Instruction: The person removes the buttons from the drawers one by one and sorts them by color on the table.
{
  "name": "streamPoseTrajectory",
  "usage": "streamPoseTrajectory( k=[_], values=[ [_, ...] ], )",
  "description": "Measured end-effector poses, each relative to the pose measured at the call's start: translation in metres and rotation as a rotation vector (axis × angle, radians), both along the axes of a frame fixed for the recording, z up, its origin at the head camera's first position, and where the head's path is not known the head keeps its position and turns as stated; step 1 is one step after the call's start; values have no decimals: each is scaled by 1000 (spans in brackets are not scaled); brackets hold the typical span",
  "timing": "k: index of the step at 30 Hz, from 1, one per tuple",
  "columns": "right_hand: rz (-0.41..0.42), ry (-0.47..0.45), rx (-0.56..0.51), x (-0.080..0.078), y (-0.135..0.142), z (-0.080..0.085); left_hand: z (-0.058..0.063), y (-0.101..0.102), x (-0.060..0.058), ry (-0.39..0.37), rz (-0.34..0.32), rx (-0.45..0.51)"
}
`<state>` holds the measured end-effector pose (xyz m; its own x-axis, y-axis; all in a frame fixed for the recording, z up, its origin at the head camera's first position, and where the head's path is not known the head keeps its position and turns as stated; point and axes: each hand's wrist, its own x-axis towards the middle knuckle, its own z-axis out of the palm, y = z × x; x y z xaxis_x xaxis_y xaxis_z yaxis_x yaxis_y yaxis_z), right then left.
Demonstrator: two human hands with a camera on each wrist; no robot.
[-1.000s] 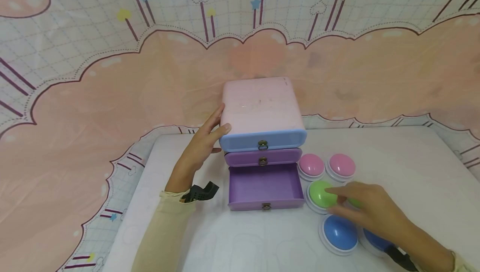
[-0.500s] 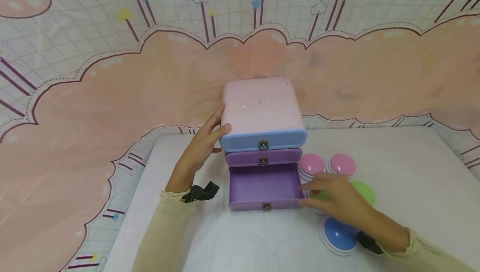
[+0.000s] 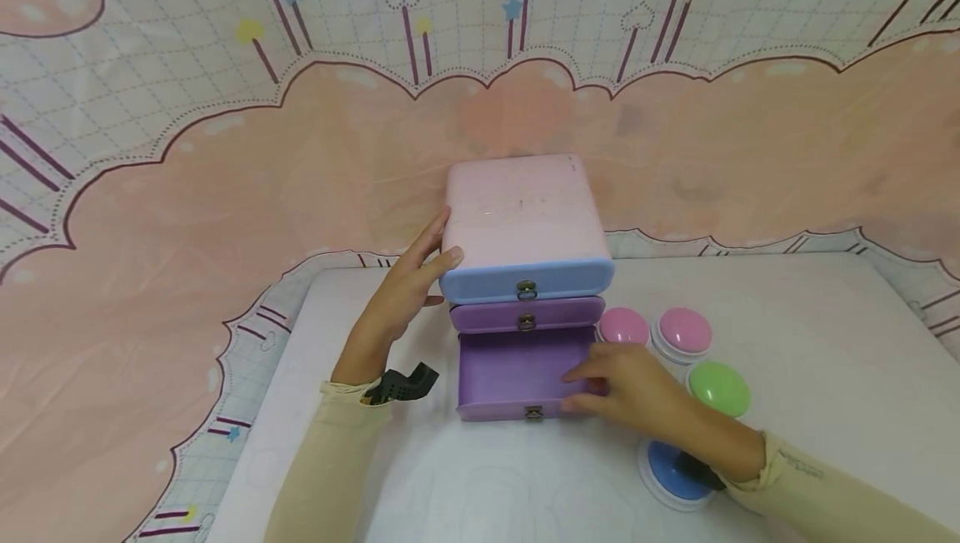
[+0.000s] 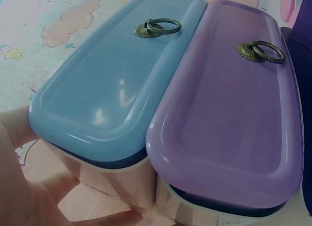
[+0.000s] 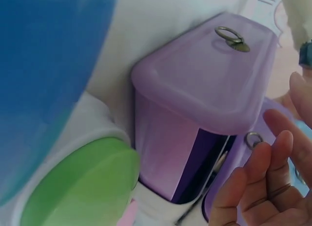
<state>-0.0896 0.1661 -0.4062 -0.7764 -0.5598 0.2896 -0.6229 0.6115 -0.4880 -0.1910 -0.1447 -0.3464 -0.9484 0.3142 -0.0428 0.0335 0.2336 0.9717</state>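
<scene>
A small pink cabinet stands upright on the table, with a blue top drawer and a purple middle drawer, both pushed in. Its purple bottom drawer is pulled out, and its visible inside is bare. My left hand lies along the cabinet's left side, fingers extended and thumb at the top edge. Over the right end of the bottom drawer is my right hand, fingers bent loosely with nothing between them. In the right wrist view, those fingers appear beside the drawer front.
Right of the cabinet sit dome-topped round buttons on white bases: a pink one, another pink one, a green one and a blue one. My right arm covers others. A printed cloth hangs behind the white table.
My right hand has moved left from the green domes to over the pulled-out drawer. The left hand and the cabinet have stayed in place.
</scene>
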Motion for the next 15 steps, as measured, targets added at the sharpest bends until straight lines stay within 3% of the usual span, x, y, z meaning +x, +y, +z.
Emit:
streamPoseTrajectory(
  k=[15],
  values=[
    [40,-78,57,-13,-15,-4,0,-1,0,6,4,-18]
  ],
)
